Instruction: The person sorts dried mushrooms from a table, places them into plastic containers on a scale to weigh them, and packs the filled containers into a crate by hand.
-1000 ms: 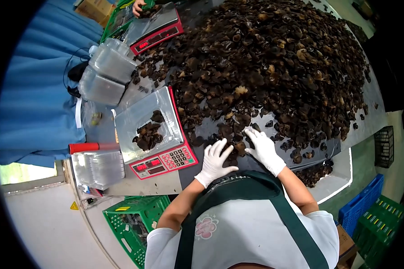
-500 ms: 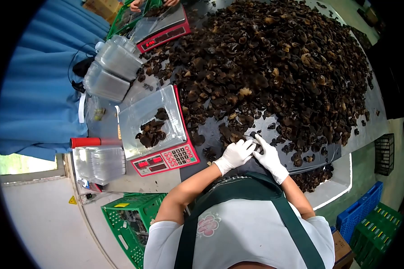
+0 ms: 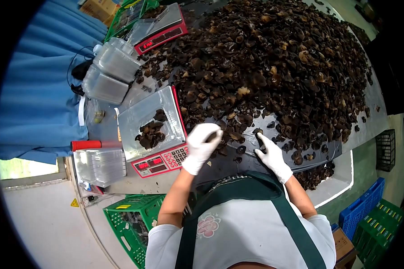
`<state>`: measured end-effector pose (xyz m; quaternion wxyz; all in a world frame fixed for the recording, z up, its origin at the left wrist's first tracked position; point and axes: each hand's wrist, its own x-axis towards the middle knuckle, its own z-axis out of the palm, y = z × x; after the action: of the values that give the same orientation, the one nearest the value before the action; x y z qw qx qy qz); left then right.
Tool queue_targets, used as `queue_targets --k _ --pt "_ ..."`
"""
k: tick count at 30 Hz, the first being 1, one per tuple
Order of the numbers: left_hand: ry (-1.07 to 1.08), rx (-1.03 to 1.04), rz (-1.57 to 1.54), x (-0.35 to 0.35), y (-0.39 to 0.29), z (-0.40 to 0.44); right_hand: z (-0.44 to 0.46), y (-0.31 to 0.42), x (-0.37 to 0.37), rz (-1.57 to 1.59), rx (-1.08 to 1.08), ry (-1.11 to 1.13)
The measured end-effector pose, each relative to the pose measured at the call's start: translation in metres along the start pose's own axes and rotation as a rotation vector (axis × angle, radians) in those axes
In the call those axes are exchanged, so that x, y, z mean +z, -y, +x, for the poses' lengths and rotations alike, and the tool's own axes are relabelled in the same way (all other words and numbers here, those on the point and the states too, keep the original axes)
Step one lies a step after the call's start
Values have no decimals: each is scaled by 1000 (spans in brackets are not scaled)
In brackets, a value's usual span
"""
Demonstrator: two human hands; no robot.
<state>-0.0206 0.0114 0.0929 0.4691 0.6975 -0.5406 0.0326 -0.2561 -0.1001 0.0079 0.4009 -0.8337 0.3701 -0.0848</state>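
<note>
My left hand (image 3: 203,147), in a white glove, is raised at the right edge of the near scale (image 3: 165,96). Its fingers curl toward the thumb; something dark shows in the gap, but I cannot make out whether it is a held piece. My right hand (image 3: 274,157), also gloved, is low over the near edge of the pile of wood ear mushrooms (image 3: 274,67), thumb and forefinger apart. A small dark mushroom piece (image 3: 257,131) lies by its fingertips. Several wood ears (image 3: 151,135) rest on the clear tray on the near scale, whose red display is lit.
A second red scale (image 3: 161,36) stands at the far left beside a green crate (image 3: 123,18). Stacked clear plastic trays (image 3: 107,83) and more trays (image 3: 101,166) line the left side. Below the table are a green crate (image 3: 130,219) and a white bin (image 3: 341,179) holding mushrooms.
My hands were together over the mushrooms and have parted. The left moved left and up toward the near scale; the right stayed nearly in place. Another person's hands at the far scale left view.
</note>
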Motion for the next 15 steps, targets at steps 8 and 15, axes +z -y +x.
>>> queue_targets --k 8,15 --pt "-299 -196 232 -130 75 15 10 7 -2 -11 -67 -44" --pt "127 -37 489 -144 100 4 36 15 2 -113 -233 -140"
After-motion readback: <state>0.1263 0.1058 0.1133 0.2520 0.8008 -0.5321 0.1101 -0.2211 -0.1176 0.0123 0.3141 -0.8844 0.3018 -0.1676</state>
